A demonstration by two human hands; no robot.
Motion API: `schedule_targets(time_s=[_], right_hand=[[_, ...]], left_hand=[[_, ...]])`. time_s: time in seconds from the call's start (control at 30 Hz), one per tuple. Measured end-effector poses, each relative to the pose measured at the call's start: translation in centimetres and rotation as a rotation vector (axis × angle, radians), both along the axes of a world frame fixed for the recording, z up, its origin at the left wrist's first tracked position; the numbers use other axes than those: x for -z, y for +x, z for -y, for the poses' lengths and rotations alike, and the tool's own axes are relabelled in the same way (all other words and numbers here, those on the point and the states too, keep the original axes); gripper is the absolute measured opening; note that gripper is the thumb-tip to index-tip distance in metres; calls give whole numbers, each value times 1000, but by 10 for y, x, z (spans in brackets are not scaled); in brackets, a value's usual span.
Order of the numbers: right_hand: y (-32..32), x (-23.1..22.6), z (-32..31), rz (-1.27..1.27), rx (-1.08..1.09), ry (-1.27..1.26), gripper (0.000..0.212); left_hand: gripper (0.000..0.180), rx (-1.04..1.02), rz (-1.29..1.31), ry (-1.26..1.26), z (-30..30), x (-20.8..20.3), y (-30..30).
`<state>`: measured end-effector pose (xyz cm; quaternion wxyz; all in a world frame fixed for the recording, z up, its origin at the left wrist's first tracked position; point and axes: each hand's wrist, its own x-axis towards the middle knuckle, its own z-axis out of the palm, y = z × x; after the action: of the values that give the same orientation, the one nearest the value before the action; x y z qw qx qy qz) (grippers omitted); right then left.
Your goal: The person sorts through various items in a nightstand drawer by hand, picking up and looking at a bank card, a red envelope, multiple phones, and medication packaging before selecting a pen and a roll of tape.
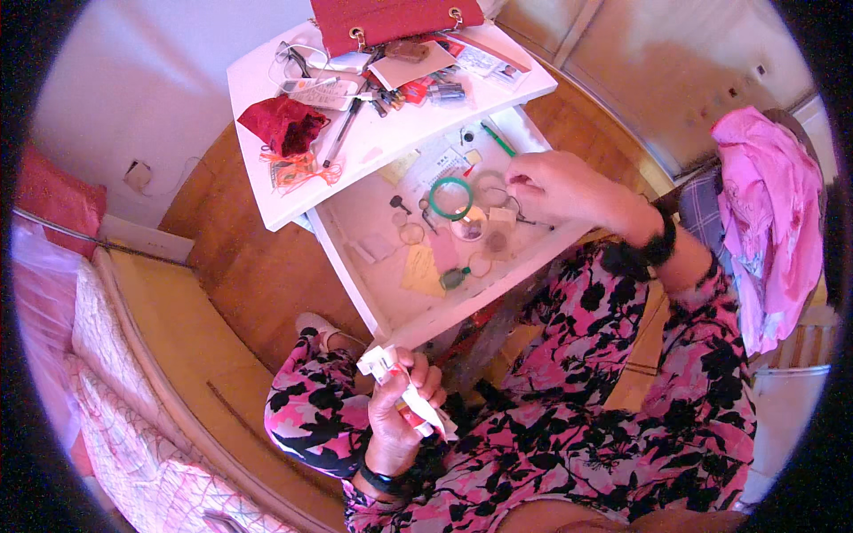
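Note:
My left hand [402, 410] is closed around crumpled white paper or packaging [418, 400] with bits of red, in front of the drawer's near corner. My right hand [560, 188] reaches over the right side of the open white drawer [351, 280], its fingers curled in; what they hold, if anything, is hidden. A green pen-like stick [498, 139] ends beside that hand; I cannot tell whether the hand touches it. In the drawer lie a green ring [432, 201], a yellow paper [421, 266], a dark green oval item [453, 278] and several small things.
On the white nightstand top [258, 84] are a red handbag [395, 22], a dark red pouch [283, 126], glasses [286, 55], a black pen [342, 133], a white remote-like device [322, 92] and papers. Pink clothing [769, 222] hangs at the right; a bed [133, 417] stands left.

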<state>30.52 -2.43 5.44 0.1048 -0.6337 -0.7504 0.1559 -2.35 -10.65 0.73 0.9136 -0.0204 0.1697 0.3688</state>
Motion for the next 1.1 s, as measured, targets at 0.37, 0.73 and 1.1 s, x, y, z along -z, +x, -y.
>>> schedule_targets(time_s=[0.37, 0.73, 1.1], right_hand=[[31, 81, -63, 224, -76, -633, 36], [41, 35, -51, -387, 215, -607, 17], [50, -21, -76, -706, 350, -34, 21]], left_hand=[[17, 128, -106, 10, -6, 9, -9], [18, 154, -88, 55, -6, 7, -7], [21, 128, -126, 69, 3, 11, -5]])
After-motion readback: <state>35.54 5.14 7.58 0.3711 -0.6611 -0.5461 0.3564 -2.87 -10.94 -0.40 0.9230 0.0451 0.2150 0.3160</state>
